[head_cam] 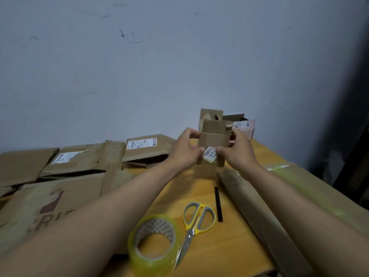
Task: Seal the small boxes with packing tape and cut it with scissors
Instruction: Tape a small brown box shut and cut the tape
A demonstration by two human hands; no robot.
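Your left hand (184, 149) and right hand (236, 150) grip a small box (214, 136) raised above the table (229, 246), flaps open. Closing them probably comes next (tape roll (152, 243) and scissors (196, 222) lie untouched nearby).

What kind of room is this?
Probably a home packing spot: a wooden table against a scuffed wall, covered in labelled cardboard boxes, with a packing tape roll and scissors.

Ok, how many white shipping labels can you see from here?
4: one on the small box held in both hands, at; one on the box behind it; two on flattened cartons at left and. Others may face down.
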